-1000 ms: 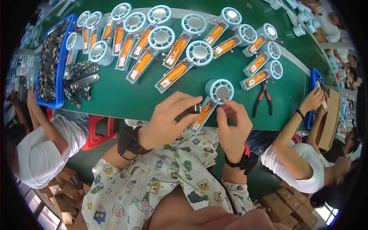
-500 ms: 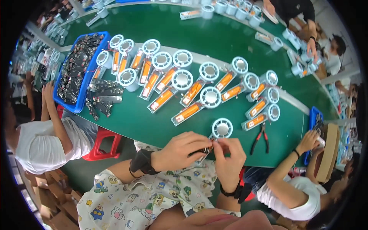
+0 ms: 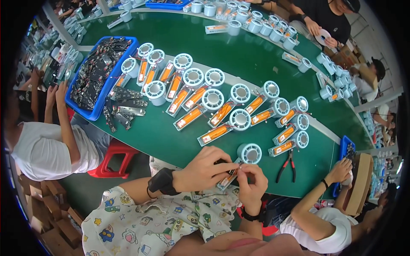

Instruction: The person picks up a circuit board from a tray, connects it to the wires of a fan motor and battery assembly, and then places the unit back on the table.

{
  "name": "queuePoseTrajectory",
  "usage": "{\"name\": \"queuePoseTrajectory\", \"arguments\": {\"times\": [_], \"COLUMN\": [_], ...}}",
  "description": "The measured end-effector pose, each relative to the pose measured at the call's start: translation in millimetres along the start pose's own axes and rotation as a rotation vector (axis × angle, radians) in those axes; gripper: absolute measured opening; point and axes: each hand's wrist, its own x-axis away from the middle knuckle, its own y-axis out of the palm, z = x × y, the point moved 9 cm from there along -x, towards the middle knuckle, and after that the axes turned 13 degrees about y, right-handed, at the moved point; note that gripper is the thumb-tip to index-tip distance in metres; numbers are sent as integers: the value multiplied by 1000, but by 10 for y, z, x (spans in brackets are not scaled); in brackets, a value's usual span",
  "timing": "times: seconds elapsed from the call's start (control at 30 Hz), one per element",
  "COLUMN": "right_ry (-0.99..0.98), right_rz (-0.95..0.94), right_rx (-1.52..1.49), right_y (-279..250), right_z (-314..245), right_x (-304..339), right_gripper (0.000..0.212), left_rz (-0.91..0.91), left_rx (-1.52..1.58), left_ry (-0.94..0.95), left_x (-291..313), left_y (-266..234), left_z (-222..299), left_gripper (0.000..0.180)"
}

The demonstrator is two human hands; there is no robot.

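Note:
Low at the table's near edge lies a light blue device [image 3: 249,153] with a round spoked head and a slim handle. Over the handle, a small black circuit board [image 3: 232,172] shows partly between my fingers. My left hand [image 3: 207,168] is closed on the handle and board from the left, its fingertips hiding part of both. From the right, my right hand [image 3: 252,181] pinches close to the head end of the board; what sits between its fingertips is too small to make out. Red-handled pliers [image 3: 287,167] lie to the right of my hands.
Beyond my hands, several similar devices [image 3: 212,99] with orange cells in their handles cover the green table [image 3: 162,132]. A blue bin [image 3: 95,112] of black circuit boards stands left, with loose boards [image 3: 128,102] beside it. Co-workers sit on both sides; a red stool [image 3: 114,160] is at left.
The view has shifted, so the table things sit slightly differently in the picture. My hands stay at the same device, and more of its handle end shows below my left fingers.

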Motion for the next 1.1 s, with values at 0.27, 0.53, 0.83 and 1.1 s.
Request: {"name": "queuePoseTrajectory", "arguments": {"times": [0.27, 0.53, 0.83, 1.1], "right_ry": [194, 179, 216, 197], "right_rz": [-95, -224, -249, -264], "right_rx": [-100, -114, -149, -136], "right_y": [32, 51, 40, 13], "right_z": [131, 135, 124, 101], "right_x": [-104, -150, -116, -176], "right_gripper": [8, 18, 19, 25], "left_rz": [-36, -83, -97, -123], "left_rx": [121, 205, 216, 278], "left_ry": [2, -25, 31, 22], "left_x": [-139, -270, -286, -270], "left_y": [13, 108, 122, 143], "left_z": [-197, -219, -171, -239], "left_gripper": [43, 41, 43, 44]}}
